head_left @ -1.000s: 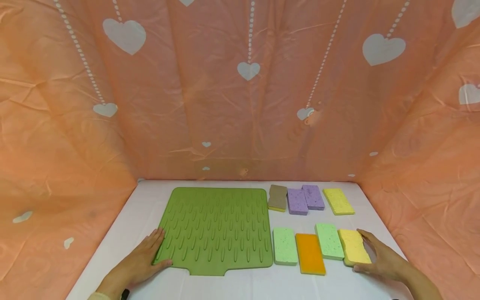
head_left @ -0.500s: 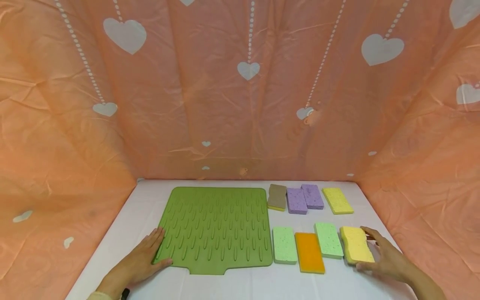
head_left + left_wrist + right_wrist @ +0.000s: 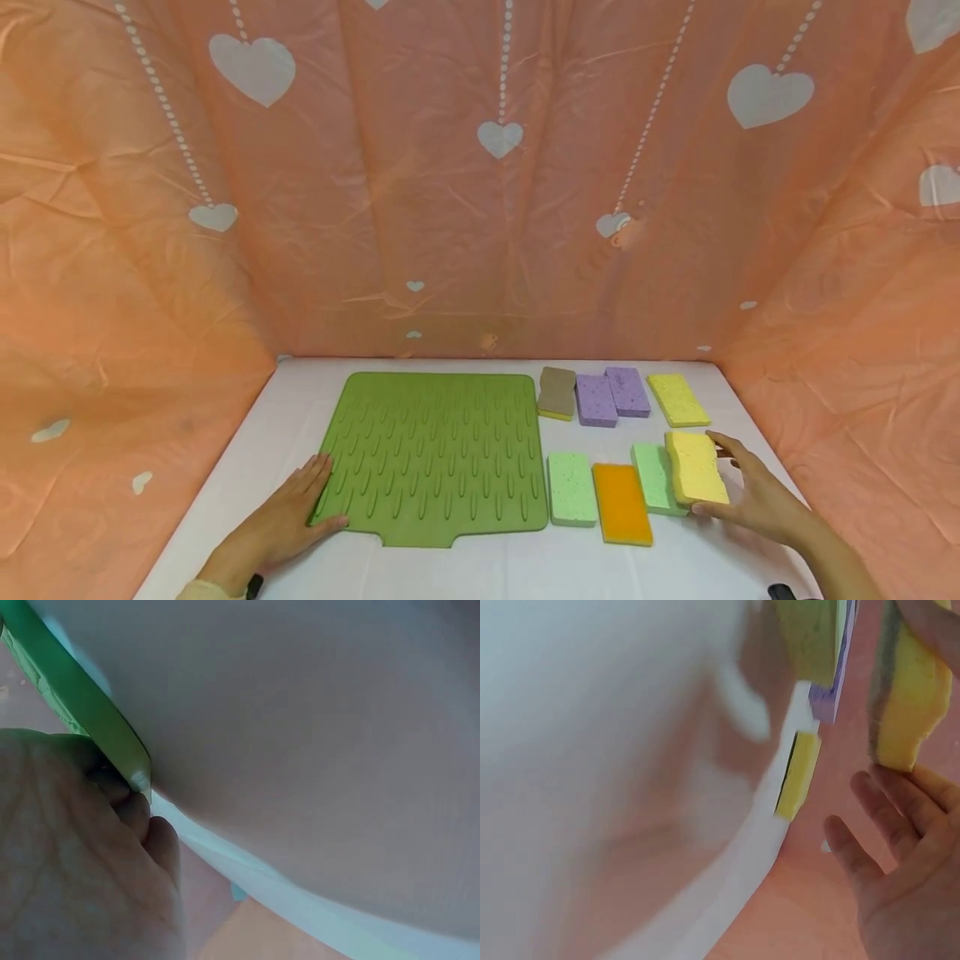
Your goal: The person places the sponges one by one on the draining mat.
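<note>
My right hand [image 3: 761, 500] pinches a yellow sponge [image 3: 696, 468] between thumb and fingertips, raised and overlapping the right-hand pale green sponge [image 3: 652, 479] in the head view. The right wrist view shows a greyish layer on one face of the held sponge [image 3: 913, 697], with other fingers spread below it. My left hand [image 3: 281, 512] rests at the lower left corner of a green ridged mat [image 3: 431, 454]. Its fingers lie along the mat's left edge and its thumb points to the front edge; the left wrist view shows the mat's rim [image 3: 94, 712] against the fingers.
Beside the mat lie another pale green sponge [image 3: 572, 490] and an orange sponge [image 3: 622, 504]. Behind them are a grey-topped sponge [image 3: 557, 392], two purple sponges [image 3: 597, 400] and a flat yellow one [image 3: 678, 400]. Orange sheeting [image 3: 480, 275] with hearts surrounds the white table [image 3: 517, 575].
My right hand has lifted the yellow sponge off the table and carried it left and away from me, over the pale green one. The left hand stays on the mat.
</note>
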`<action>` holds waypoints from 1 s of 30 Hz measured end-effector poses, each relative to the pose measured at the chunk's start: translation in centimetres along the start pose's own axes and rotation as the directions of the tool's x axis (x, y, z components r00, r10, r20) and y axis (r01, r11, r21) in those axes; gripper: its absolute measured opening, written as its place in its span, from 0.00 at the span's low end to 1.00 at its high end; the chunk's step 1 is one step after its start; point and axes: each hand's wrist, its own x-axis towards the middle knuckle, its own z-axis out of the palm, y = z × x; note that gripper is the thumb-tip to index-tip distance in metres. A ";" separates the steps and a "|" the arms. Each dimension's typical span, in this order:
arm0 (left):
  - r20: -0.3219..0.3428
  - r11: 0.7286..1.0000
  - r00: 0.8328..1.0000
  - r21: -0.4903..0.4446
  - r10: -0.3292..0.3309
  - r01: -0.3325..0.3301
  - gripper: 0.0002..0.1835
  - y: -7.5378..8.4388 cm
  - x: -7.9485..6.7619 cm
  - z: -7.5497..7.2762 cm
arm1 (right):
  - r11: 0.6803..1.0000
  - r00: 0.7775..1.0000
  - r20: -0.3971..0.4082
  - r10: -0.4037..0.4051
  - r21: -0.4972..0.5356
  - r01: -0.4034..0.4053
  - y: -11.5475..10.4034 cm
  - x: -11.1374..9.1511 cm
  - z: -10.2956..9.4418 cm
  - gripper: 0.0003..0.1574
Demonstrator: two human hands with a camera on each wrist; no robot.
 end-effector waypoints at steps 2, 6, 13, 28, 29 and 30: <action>0.006 1.000 1.000 -0.026 -0.011 0.011 0.55 -0.1 0.0 0.1 | 1.000 1.000 0.012 0.010 0.028 -0.010 -0.6 0.4 0.3 0.73; -0.016 1.000 1.000 -0.027 0.008 -0.008 0.55 -0.2 0.0 0.2 | 0.998 1.000 0.015 0.013 0.059 -0.014 -1.7 1.4 1.2 0.74; -0.022 1.000 1.000 -0.002 0.010 -0.010 0.55 -0.1 -0.1 -0.1 | 0.996 0.998 0.051 0.028 0.082 -0.032 -3.8 3.9 2.7 0.76; -0.020 1.000 1.000 -0.026 0.008 -0.008 0.56 0.1 -0.2 0.0 | 0.993 0.998 0.057 0.006 0.118 -0.013 -7.9 8.7 6.3 0.76; -0.021 1.000 1.000 -0.026 0.008 -0.009 0.56 0.1 -0.2 0.0 | 0.993 0.998 0.059 0.004 0.122 -0.011 -8.1 9.0 6.5 0.76; -0.025 1.000 1.000 -0.025 0.011 -0.012 0.56 0.1 -0.2 0.0 | 0.992 0.998 0.062 0.003 0.124 -0.010 -8.3 9.2 6.7 0.77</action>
